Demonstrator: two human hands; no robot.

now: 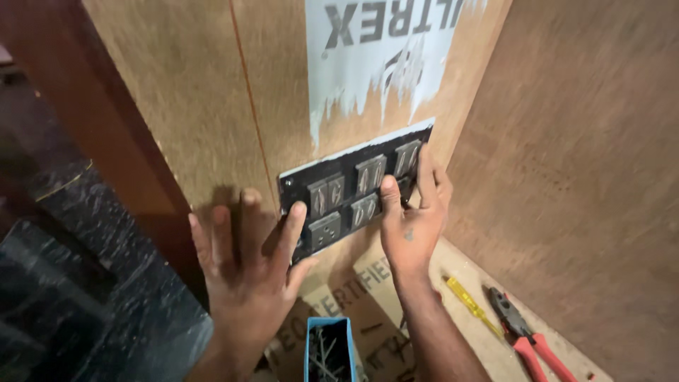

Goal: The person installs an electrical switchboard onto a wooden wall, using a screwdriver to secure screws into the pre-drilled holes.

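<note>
A dark polished stone counter (pixel 106 283) fills the lower left, bordered by a reddish-brown wooden post (pixel 92 106). Just beside it, the left hand (pixel 244 265) lies flat against the brown plywood back panel (pixel 205 92), fingers spread and gripping nothing, its thumb touching the lower left edge of the black rectangular switch plate with grey rocker switches (pixel 353 191). The plate sits tilted against the panel, its right end rising toward the corner, under a torn white printed label (pixel 375 64). The right hand (pixel 414 216) presses the plate's right end, fingers extended, not closed around it. Below, an open blue box of nails (pixel 329 350) stands between the forearms. Bare floor board separates the right arm from a yellow-handled screwdriver (pixel 470 304) and red-handled pliers (pixel 527 336) lying near the plywood side wall (pixel 587 177).
</note>
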